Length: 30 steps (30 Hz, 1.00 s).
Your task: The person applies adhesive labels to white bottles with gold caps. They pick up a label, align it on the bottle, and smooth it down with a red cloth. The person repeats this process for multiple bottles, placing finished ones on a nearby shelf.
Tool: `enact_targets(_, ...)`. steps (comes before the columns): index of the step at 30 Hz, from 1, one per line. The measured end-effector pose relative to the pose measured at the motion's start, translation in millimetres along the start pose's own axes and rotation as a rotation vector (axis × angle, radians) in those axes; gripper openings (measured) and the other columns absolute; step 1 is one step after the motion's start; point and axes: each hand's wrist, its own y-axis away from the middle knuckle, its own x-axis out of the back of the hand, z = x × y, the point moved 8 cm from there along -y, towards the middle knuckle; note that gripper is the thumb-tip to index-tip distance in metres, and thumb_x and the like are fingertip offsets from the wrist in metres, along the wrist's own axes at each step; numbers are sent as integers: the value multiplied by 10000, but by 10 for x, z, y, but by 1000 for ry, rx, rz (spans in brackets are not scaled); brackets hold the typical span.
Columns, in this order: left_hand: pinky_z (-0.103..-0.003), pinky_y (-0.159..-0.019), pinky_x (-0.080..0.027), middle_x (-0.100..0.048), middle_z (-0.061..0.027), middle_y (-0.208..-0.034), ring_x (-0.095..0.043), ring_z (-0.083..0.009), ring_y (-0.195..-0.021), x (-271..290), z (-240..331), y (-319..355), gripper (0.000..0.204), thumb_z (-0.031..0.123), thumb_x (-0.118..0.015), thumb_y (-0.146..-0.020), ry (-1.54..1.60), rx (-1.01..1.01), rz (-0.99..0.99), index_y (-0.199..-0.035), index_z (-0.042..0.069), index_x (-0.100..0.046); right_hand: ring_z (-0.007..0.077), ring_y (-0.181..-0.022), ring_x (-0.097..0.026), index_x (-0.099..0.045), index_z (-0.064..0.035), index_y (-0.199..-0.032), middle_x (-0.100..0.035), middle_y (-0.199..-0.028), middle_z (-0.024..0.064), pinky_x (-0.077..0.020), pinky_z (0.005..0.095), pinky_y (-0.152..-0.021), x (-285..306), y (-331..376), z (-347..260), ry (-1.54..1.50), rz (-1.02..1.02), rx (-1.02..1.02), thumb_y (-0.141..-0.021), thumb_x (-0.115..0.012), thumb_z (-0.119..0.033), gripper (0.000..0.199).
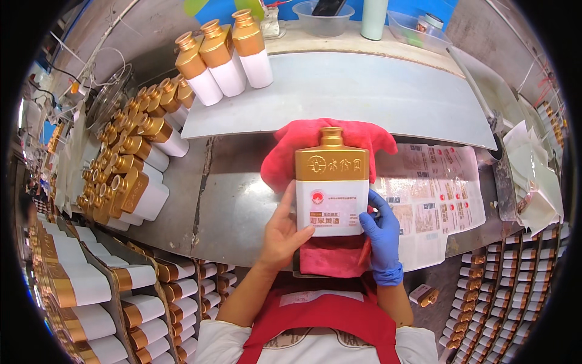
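Observation:
A flat-sided bottle [332, 193], gold on its neck and shoulders and white below, is held upright between my two hands, with its printed front toward me. My bare left hand [280, 230] grips its lower left side, thumb across the front corner. On the other side my right hand [382, 233], in a blue glove, closes round the lower right edge. Behind and beneath the bottle lies a bunched red cloth [285, 155]. Right of it, printed label sheets [430, 200] rest on the metal table [233, 206].
Three gold-and-white bottles [224, 54] stand on a raised grey board [376, 91]. Many more crowd the table's left side [130, 176]. Racks of bottles [85, 279] flank me below. A single bottle [424, 295] lies low at right. Plastic tubs [323, 18] sit at the back.

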Motion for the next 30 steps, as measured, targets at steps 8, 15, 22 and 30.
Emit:
enact_targets(8,-334,-1031,-408,-362,-131,-1465,-459,-191,-1258,31,-64,-29,739,-96,-544,-884,-22,-12,122,-1503,-12,-150,2,-569,-363,-565,-5,-1278,-496,-706,-72,-327,166,-524,-24,-9,-45,136,99,18,-719,-805,-128,620)
enact_targets(15,-367,-1069,-371,-349,-147,-1480,-435,-215,-1297,27,-68,-31,745,-100,-542,-855,-12,13,132,-1494,-30,-165,5,-557,-362,-565,0,-1277,-480,-670,-73,-320,167,-521,-12,-11,-6,138,114,13,-709,-814,-161,641)
enact_targets(22,-346,-1049,-389,-356,-140,-1469,-444,-202,-1279,24,-45,-28,748,-89,-551,-871,-9,0,103,-1500,-20,-152,4,-545,-367,-562,13,-1275,-481,-655,-70,-321,174,-506,-40,-15,-35,144,115,-8,-704,-815,-178,653)
enact_targets(30,-323,-1061,-352,-350,-159,-1460,-413,-204,-1291,-33,105,-211,736,-11,-559,-911,-142,-68,95,-1495,-49,-113,8,-519,-379,-577,17,-1261,-501,-630,-62,-339,183,-492,-12,-81,-82,193,111,7,-726,-803,-187,616)
